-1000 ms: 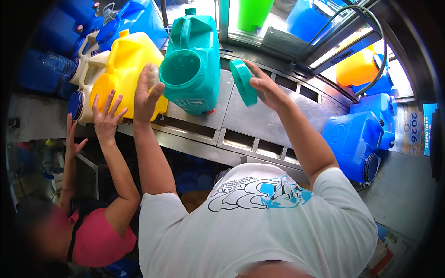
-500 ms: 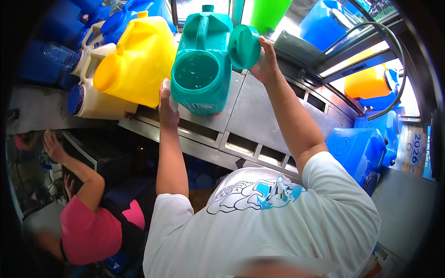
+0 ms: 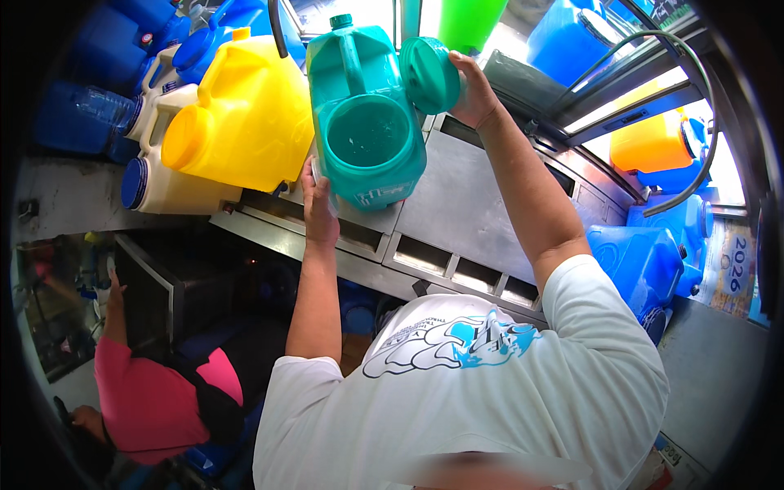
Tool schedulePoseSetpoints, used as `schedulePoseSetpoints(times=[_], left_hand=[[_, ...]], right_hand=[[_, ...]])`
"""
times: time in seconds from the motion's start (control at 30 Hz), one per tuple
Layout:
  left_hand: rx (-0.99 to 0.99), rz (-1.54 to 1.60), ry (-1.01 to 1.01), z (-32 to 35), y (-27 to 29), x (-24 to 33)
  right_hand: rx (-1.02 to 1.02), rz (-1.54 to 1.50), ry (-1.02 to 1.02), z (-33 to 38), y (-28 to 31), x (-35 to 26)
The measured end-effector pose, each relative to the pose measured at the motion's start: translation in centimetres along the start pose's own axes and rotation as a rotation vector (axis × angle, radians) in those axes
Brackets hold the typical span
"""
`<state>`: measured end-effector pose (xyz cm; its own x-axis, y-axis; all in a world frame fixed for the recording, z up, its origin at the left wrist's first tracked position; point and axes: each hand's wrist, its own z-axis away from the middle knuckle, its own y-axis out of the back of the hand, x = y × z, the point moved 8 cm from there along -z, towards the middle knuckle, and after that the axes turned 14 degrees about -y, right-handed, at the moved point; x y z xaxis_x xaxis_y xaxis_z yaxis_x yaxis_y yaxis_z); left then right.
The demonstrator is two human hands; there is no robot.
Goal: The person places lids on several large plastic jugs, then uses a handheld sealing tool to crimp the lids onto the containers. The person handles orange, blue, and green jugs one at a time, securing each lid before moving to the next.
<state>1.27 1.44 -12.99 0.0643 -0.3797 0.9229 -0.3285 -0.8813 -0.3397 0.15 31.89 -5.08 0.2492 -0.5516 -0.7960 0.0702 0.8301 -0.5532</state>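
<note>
Two hands, left hand [image 3: 317,192] under teal jug [image 3: 367,122], right hand [image 3: 472,90] holding lid [image 3: 429,75]

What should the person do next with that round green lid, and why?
Probably bring the teal lid in the right hand over the wide round opening of the teal jug. The opening is uncovered, the lid sits just beside it, and the left hand steadies the jug on the metal counter.

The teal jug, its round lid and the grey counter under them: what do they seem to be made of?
The teal jug looks like moulded plastic: one even colour, rounded corners, a soft sheen. The round teal lid in the right hand appears to be the same plastic, with a ridged rim. The grey counter is probably brushed sheet metal, dull grey with folded edges and slots.
</note>
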Motion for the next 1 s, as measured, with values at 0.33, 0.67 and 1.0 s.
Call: schedulePoseSetpoints(times=[0.33, 0.67, 1.0], left_hand=[[0.032, -0.115, -0.005, -0.8, 0.8, 4.0], [-0.702, -1.495, -0.573, -4.9, -12.6, 13.2], [-0.699, -1.523, -0.619, -5.7, -13.7, 10.9]], right_hand=[[-0.035, -0.100, -0.002, 4.2, 1.2, 4.1], [0.153, -0.001, -0.070, 11.9, 5.5, 8.6], [0.198, 0.064, -0.127, 14.3, 5.7, 10.5]])
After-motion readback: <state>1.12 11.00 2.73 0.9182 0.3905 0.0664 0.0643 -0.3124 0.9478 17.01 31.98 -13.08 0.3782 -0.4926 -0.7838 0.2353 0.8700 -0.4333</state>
